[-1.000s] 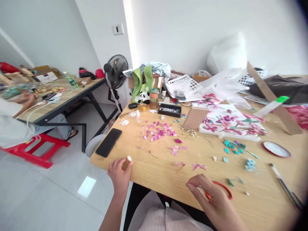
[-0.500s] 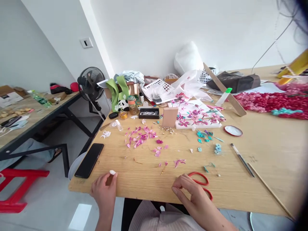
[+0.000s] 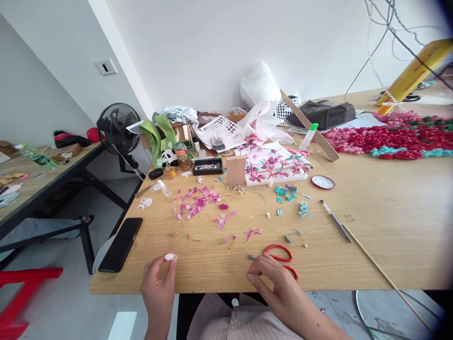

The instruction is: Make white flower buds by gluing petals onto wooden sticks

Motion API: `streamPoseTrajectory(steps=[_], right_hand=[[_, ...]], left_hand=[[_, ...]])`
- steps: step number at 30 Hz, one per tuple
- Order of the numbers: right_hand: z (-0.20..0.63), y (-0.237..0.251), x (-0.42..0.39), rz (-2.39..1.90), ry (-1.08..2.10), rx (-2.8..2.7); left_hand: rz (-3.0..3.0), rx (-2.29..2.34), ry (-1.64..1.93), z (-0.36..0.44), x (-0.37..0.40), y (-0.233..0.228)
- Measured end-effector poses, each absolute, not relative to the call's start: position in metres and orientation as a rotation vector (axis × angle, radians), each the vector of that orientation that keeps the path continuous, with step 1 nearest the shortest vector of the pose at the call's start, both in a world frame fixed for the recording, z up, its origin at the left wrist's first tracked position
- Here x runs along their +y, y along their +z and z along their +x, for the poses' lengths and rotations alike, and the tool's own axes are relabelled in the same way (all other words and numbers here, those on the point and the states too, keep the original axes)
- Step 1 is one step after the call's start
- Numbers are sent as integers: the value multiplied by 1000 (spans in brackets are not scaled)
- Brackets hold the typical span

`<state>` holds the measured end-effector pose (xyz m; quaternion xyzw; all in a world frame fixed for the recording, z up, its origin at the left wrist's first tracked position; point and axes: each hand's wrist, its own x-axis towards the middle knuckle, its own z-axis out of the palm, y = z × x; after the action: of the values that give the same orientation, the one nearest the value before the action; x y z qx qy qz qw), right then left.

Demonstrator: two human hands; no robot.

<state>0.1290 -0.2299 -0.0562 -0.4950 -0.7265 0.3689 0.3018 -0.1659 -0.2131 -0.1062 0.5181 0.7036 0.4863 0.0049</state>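
Observation:
A small white oval piece is pinched between the thumb and forefinger of my left hand, just above the table's front edge. My right hand is closed, thumb against fingers, beside red-handled scissors; part of the scissors lies hidden behind it. Whatever its fingertips hold, if anything, is too small to make out. Between and beyond the hands lie a gold-stemmed pink piece and a pink petal cluster. Farther back, loose pink petals are scattered.
A black phone lies at the left edge. On the right are a pen, a thin stick and a round lid. Pink flowers stand on a white foam block. A fan stands left of the table.
The view has swung slightly right, so things appear shifted left. My left hand has moved a little toward the right over the table with the white piece; more of the scissors shows by my right hand.

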Motion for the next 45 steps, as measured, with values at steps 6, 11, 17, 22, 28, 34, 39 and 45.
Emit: streamPoseTrajectory(steps=[6,11,17,22,28,34,39,45], right_hand=[[134,-55,-235,-1307,907,-1874],[151,-61,-237,-1293,797,-1853],[180,-69,-219,-1417,628,-1811],[182,-71,-203,-1434,493,-1878],[176,-70,-189,-1359,339,-1975],[186,-74,-166,-1412,208,-2059],[188,-80,-153,-1441,194,-2117],[173,-86,-148,-1448,300,-2199]], left_hand=[[1544,1818,1500,-124,-209,-102],[1470,1597,1416,-94,-208,-93],[1343,1477,1337,-79,-209,-90],[1263,1427,1319,-73,-209,-89],[1122,1329,1343,-66,-206,-82],[989,1258,1376,-65,-194,-76],[1018,1148,1393,-61,-160,-62],[1098,883,1344,-36,-107,-45]])
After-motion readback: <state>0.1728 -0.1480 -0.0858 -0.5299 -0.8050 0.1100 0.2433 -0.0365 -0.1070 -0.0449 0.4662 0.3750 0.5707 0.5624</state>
